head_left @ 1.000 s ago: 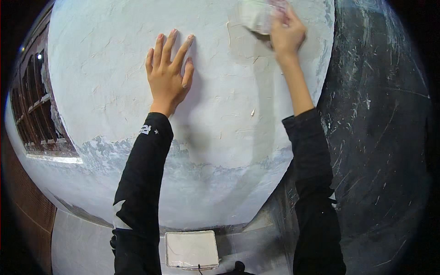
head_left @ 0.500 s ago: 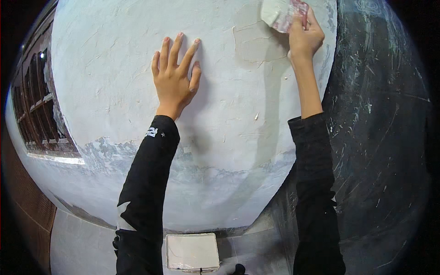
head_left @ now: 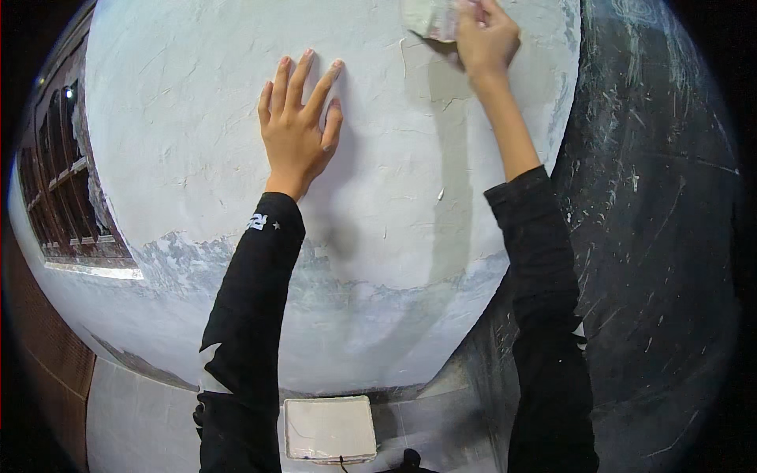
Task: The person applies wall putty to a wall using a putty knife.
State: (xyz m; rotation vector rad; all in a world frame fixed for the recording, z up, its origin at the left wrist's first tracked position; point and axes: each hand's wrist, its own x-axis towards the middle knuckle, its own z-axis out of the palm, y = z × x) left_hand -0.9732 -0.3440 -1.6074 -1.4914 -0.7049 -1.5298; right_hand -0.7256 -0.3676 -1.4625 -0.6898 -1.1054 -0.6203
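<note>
My left hand [head_left: 301, 130] rests on the white plastered wall [head_left: 197, 142] with its fingers spread and nothing in it. Higher and to the right, my right hand [head_left: 486, 46] is closed on a flat putty scraper [head_left: 430, 22] coated with pale putty and showing some reddish patches. The scraper is at the wall near the top edge, partly cut off and a little blurred. Below it, thin ridges of putty mark the wall, and a small lump of putty [head_left: 441, 194] sticks to it lower down.
A pale rectangular tub [head_left: 330, 428] stands on the grey floor at the wall's foot, its top cream-coloured. A dark scuffed wall [head_left: 654, 236] adjoins on the right. At the far left is a brown wooden window [head_left: 69, 169]. Bare grey patches [head_left: 189, 260] run along the lower wall.
My right hand has moved left and slightly up across the wall, carrying the scraper. My left hand stays spread on the wall in nearly the same place.
</note>
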